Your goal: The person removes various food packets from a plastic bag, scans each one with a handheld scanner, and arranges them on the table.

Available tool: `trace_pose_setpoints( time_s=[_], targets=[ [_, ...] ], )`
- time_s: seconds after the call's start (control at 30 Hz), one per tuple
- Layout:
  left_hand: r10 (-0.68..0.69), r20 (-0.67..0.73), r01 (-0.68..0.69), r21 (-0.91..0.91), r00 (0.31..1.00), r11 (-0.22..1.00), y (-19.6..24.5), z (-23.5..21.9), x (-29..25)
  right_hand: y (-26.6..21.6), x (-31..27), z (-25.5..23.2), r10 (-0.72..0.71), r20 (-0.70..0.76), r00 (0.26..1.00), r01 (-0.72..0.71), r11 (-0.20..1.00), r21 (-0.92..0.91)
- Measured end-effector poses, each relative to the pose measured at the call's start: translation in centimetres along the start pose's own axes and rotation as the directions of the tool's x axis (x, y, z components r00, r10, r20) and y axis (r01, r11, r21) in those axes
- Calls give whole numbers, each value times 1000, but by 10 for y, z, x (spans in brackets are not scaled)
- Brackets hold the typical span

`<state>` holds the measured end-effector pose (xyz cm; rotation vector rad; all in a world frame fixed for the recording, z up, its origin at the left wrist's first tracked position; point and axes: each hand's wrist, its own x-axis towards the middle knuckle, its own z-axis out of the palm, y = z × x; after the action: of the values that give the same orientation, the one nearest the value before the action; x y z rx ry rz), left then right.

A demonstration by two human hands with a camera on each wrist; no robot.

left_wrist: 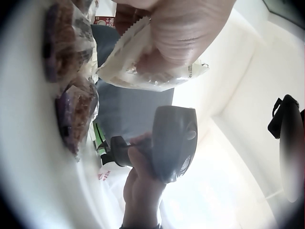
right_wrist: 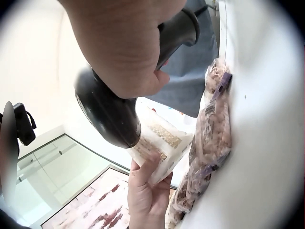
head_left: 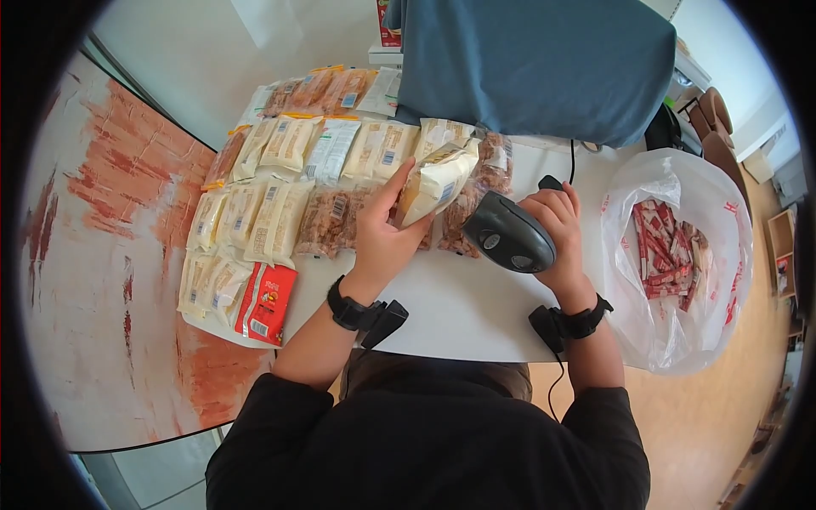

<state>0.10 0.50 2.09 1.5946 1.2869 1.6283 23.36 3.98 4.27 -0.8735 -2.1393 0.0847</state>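
My left hand [head_left: 380,242] grips a cream-coloured food packet [head_left: 442,180] between thumb and fingers, raised over the rows of packets. A barcode label shows on the packet's side in the head view. In my right hand [head_left: 558,228] is a dark handheld barcode scanner [head_left: 508,235], gripped round its handle. The scanner's head points left, close to the packet and overlapping it in the right wrist view [right_wrist: 107,112]. Below the held packet, bags of brown shredded food [head_left: 321,223] lie on the white table [head_left: 476,314].
Cream packets [head_left: 276,223] and a red packet [head_left: 267,302] fill the table's left side. A white plastic bag [head_left: 616,255] with red-wrapped sticks [head_left: 659,246] stands at the right. Behind, a blue-grey cloth [head_left: 535,68] covers something large. A patterned panel [head_left: 110,255] stands at left.
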Motion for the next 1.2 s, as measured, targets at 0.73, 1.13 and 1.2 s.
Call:
trace_pose_setpoints(
  time_s=[0.73, 1.13, 1.2],
  targets=[
    [40, 69, -50, 161, 997, 986, -3, -6, -1, -2, 0, 0, -25, -6, 1000, 25, 1000, 1],
    [28, 48, -35, 148, 998, 988, -5, -5, 0, 4, 1, -3, 1, -3, 1000, -1, 998, -70],
    [22, 47, -27, 106, 999, 994, -5, -6, -1, 15, 1, -7, 36, -7, 999, -37, 992, -119]
  ],
)
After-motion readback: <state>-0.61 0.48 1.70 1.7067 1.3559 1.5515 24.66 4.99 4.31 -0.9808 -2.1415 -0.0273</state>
